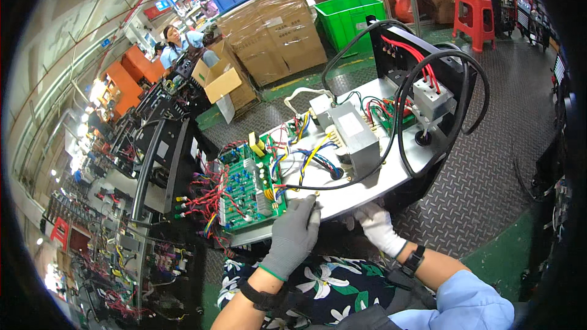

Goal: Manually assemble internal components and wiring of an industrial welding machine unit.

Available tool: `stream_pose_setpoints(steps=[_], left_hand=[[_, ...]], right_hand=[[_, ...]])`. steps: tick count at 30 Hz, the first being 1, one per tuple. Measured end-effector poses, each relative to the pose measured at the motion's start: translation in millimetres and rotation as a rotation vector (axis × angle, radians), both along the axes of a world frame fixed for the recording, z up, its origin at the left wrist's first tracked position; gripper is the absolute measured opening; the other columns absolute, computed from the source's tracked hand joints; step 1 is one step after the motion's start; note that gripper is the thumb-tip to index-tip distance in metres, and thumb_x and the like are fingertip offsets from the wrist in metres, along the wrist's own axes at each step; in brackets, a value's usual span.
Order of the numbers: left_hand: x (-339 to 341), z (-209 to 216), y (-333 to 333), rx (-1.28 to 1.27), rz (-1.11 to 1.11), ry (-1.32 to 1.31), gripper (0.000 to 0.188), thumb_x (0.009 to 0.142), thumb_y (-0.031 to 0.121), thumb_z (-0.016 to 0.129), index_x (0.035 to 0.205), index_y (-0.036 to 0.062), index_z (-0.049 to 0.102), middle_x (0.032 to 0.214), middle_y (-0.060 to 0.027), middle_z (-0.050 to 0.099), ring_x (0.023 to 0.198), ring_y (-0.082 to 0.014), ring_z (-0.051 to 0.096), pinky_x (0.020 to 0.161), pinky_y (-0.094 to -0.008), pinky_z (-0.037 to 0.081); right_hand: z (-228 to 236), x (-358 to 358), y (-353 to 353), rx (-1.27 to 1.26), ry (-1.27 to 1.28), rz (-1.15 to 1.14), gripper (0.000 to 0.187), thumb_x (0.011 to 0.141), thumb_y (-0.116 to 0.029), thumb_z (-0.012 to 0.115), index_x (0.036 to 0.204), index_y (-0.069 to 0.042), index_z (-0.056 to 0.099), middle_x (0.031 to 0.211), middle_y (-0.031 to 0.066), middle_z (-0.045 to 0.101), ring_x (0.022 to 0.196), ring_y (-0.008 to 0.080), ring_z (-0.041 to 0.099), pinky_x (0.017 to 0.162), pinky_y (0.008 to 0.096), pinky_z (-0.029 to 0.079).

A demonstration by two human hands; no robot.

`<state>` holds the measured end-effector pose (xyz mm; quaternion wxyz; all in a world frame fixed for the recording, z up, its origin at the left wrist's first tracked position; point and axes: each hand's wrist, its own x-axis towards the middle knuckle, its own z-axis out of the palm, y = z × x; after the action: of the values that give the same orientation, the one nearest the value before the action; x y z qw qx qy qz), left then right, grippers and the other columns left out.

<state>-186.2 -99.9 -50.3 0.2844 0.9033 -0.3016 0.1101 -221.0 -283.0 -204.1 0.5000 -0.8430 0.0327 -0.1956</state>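
Observation:
A silver metal chassis plate (342,198) lies tilted in front of me. My left hand (293,232), in a grey glove, rests at its near edge beside the green circuit board (247,189). Its fingertips are drawn together at the plate's surface, by a small brass-coloured fitting (317,193); whatever they pinch is too small to make out. My right hand (382,230), in a white glove, reaches to the underside of the near edge, where its fingertips are hidden. A grey transformer (353,131) sits mid-plate. Red wires run into a grey block (433,99) at the right.
A black panel (391,55) stands upright at the plate's far right, with a thick black cable (483,85) looped over it. Left stands a black frame (174,165) with loose wires. Beyond are cartons (275,43), a green bin (351,18), a red stool (474,15) and people (177,46).

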Motion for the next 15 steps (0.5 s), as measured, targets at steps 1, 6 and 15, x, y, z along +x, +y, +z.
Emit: stream_pose_setpoints(steps=[1,6,15], left_hand=[[2,-2,-1,0.034,0.0,0.003,0.024,0.088,0.019,0.055,0.106,0.0043,0.059,0.095,-0.0203,0.06,0.082,-0.0379,0.061,0.07,-0.0432,0.049],[12,-5,-19,0.104,0.063,0.097,0.027,0.089,0.02,0.053,0.11,0.0031,0.06,0.093,-0.022,0.06,0.085,-0.0388,0.06,0.073,-0.0429,0.048],[36,-5,-39,0.193,0.14,0.28,0.043,0.089,0.028,0.053,0.129,0.0107,0.052,0.098,-0.0227,0.064,0.088,-0.0365,0.063,0.076,-0.0412,0.049]], right_hand=[[-6,-8,-5,-0.08,-0.068,0.093,0.021,0.079,-0.009,0.059,0.099,-0.007,0.062,0.084,0.016,0.063,0.079,0.0305,0.063,0.069,0.0361,0.051],[-48,11,-17,-0.722,-0.124,0.271,0.021,0.085,-0.025,0.05,0.092,-0.01,0.062,0.088,0.0134,0.061,0.085,0.0335,0.06,0.081,0.0424,0.045],[27,7,-7,-0.879,0.481,0.738,0.052,0.09,-0.051,0.043,0.114,-0.009,0.061,0.105,0.0169,0.065,0.1,0.0347,0.061,0.085,0.0441,0.049]])
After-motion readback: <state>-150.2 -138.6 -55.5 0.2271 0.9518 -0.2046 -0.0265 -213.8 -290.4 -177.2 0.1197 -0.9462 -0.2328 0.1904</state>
